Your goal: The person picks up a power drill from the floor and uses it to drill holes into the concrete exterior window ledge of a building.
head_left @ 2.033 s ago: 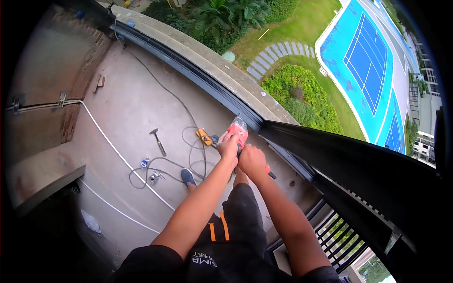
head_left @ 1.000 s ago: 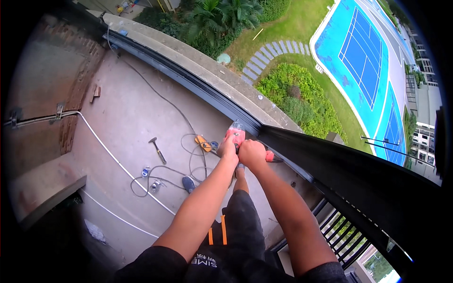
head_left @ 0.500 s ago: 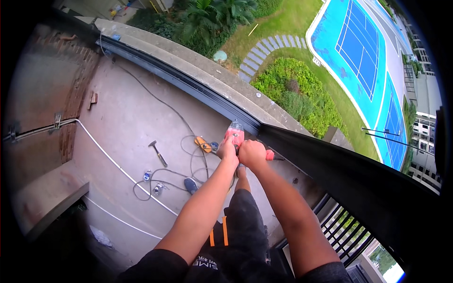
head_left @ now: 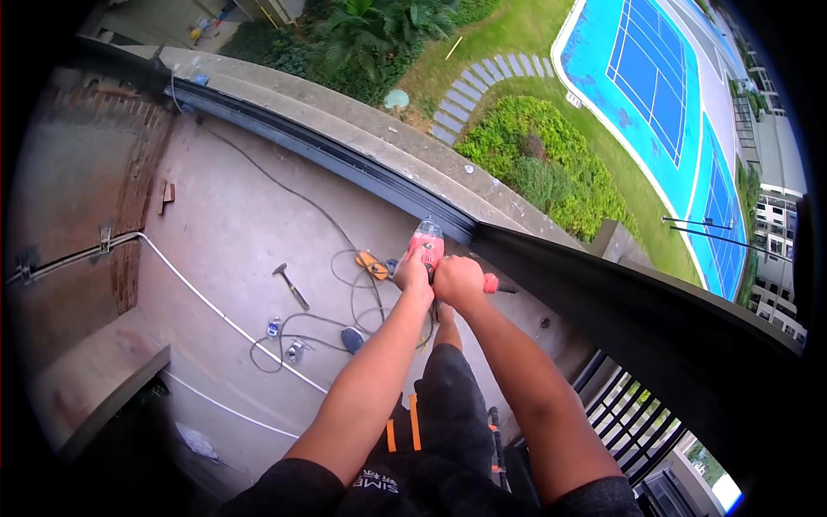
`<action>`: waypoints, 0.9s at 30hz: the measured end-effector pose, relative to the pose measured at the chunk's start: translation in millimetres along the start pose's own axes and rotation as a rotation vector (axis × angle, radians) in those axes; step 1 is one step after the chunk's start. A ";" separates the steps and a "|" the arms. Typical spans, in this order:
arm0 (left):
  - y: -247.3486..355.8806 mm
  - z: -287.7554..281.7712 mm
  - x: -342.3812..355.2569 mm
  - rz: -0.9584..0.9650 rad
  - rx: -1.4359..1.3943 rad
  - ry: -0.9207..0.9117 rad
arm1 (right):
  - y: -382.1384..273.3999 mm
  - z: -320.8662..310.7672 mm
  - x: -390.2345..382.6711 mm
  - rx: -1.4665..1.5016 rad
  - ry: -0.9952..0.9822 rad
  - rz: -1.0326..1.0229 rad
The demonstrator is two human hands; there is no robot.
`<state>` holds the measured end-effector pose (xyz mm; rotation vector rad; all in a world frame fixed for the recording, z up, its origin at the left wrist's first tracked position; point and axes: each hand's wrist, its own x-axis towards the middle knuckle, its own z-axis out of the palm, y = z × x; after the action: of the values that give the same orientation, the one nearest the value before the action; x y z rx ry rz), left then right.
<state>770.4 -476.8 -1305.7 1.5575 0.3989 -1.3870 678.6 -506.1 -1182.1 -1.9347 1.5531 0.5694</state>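
Both arms reach forward, and both hands are closed around a red power drill (head_left: 430,242). My left hand (head_left: 412,270) wraps the left side of its body. Pressed close beside it, my right hand (head_left: 459,280) grips farther back, where a red end with a black tip sticks out to the right. The drill's greyish nose points away from me, at the dark metal window frame (head_left: 345,164); whether it touches the frame I cannot tell. My fingers hide much of the drill's middle.
A hammer (head_left: 292,287), an orange object (head_left: 372,264) and a looping dark cable (head_left: 297,194) lie on the floor left of my hands. A white pipe (head_left: 202,297) crosses the floor. Beyond the concrete ledge (head_left: 388,138) is a drop to a garden. A dark panel (head_left: 620,284) rises at right.
The view has shifted slightly, so the floor items sit a little lower in the picture. Both hands keep their grip on the drill in nearly the same place.
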 end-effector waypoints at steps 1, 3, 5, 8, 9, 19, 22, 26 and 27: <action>0.0 4.6 -0.5 -0.005 -0.008 -0.006 | 3.4 -2.7 2.5 -0.015 -0.010 -0.014; 2.8 10.3 -2.1 -0.026 -0.025 -0.002 | 5.6 -7.2 6.1 -0.012 -0.006 -0.009; 2.8 16.6 -12.5 -0.061 -0.033 0.005 | 11.8 -3.6 4.8 -0.006 -0.013 0.007; 6.7 18.1 -14.2 -0.081 -0.033 0.025 | 10.1 -1.5 5.2 0.019 -0.048 0.032; 6.4 16.7 -13.2 -0.056 -0.022 0.037 | 9.8 -1.0 5.3 0.039 -0.057 0.031; -8.1 21.2 -4.1 0.096 0.133 0.087 | 23.3 31.2 3.7 0.167 0.060 0.064; -11.2 20.3 -5.5 0.119 0.210 0.102 | 25.6 33.4 1.7 0.155 0.053 0.052; -11.0 19.3 0.7 0.131 0.198 0.060 | 23.7 25.1 3.8 0.153 0.040 0.067; -12.0 21.1 -0.5 0.133 0.198 0.079 | 24.0 22.3 3.7 0.150 0.017 0.074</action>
<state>749.0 -488.2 -1307.8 1.7707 0.2052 -1.2958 656.7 -497.2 -1205.2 -1.7801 1.6352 0.4544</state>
